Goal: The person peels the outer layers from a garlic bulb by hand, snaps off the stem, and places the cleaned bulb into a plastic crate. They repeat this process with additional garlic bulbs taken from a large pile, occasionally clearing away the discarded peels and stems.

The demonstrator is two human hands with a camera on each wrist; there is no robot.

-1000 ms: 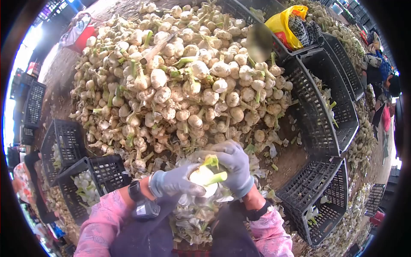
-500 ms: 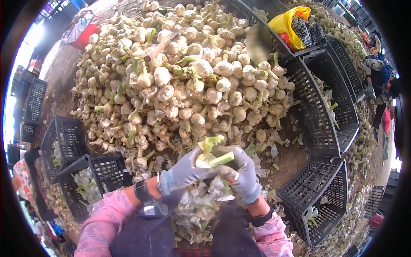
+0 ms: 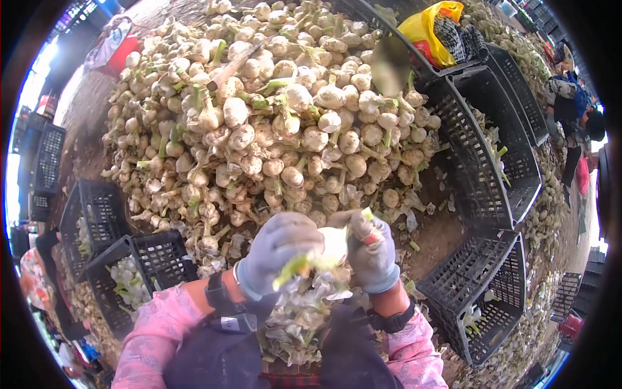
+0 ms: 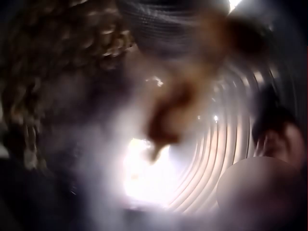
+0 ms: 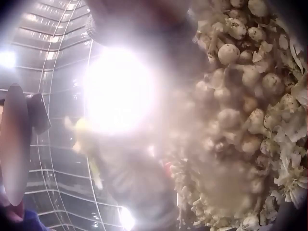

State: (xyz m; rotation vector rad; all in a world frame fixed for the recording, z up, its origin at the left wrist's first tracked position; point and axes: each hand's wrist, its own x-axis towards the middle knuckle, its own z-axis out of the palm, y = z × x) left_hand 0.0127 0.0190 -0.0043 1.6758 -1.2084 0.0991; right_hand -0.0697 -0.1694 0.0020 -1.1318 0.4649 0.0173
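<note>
Between my two grey-gloved hands, in the head view, is a white garlic bulb (image 3: 335,246). My left hand (image 3: 282,249) curls over the bulb's left side, and a yellow-green strip of peel (image 3: 295,269) hangs blurred below it. Fingers of my right hand (image 3: 374,253) grip the bulb from the right, with a pale green tip (image 3: 367,213) showing above them. A small red patch (image 3: 372,238) shows at the right fingers. Glare and blur cover most of both wrist views; the right one shows a yellow-green piece (image 5: 84,139) beside the glove.
A large heap of unpeeled garlic (image 3: 259,139) spreads in front. Loose white skins (image 3: 295,321) lie between my legs. Black crates stand at left (image 3: 159,259) and right (image 3: 473,292), some with whitish pieces inside. Behind the right crates sits a yellow bag (image 3: 431,29).
The bulb has turned in my hands, its thick green stem no longer pointing right. A strip of peel now hangs at the lower left. My left hand has rolled over, its back now upward.
</note>
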